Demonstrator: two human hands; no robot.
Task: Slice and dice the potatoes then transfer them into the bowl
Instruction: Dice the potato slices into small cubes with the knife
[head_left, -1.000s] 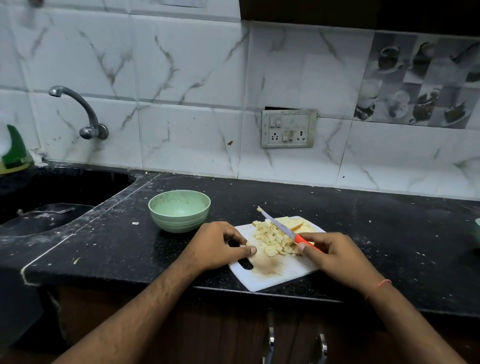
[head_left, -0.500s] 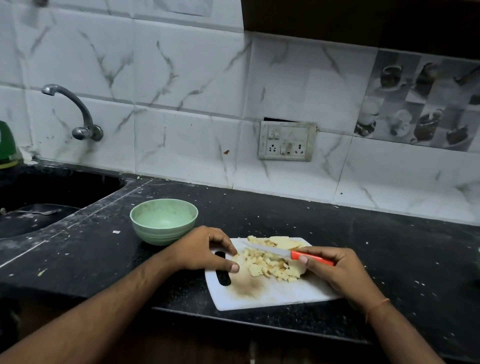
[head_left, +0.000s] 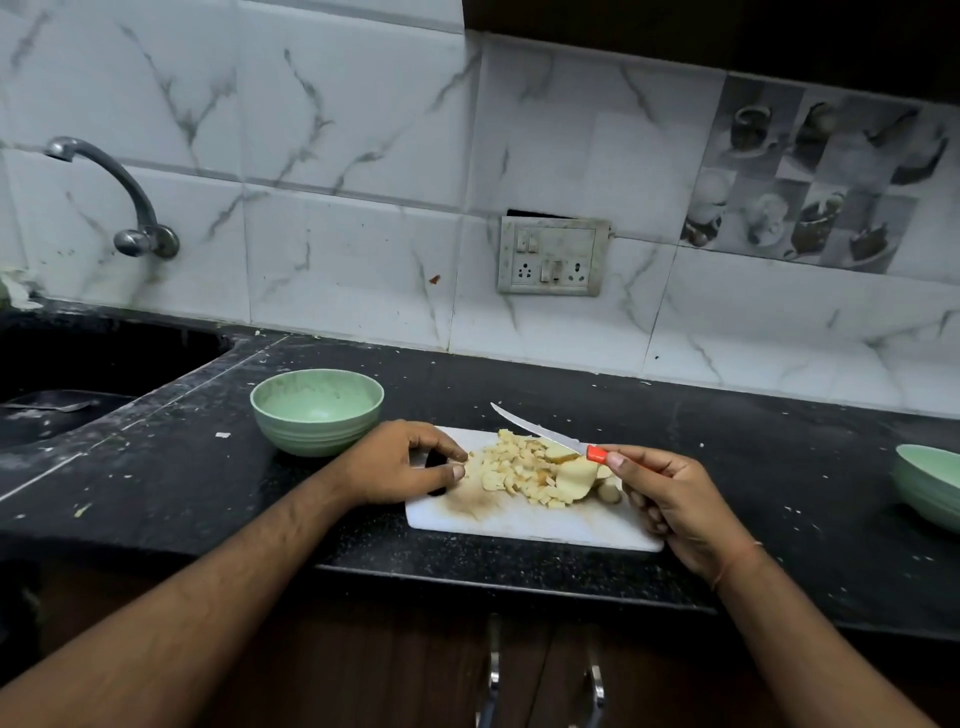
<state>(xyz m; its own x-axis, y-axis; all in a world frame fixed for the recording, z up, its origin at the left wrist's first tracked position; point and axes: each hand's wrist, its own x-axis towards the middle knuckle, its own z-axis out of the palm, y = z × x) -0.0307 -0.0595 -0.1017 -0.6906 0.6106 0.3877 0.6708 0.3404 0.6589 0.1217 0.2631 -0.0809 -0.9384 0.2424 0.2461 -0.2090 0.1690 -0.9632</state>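
Since a moment ago I've tipped the knife (head_left: 540, 430) up off the dice (head_left: 511, 470), right hand (head_left: 670, 499) gripping its handle, left hand (head_left: 402, 462) curled on the board (head_left: 524, 522) edge.

I see a curved metal tap (head_left: 111, 195) on the marbled wall tiles (head_left: 337, 156) above a dark sink (head_left: 78, 374). A grimy switch-and-socket plate (head_left: 553, 256) sits mid-wall. Two cabinet handles (head_left: 543, 675) show below the black counter (head_left: 753, 467).
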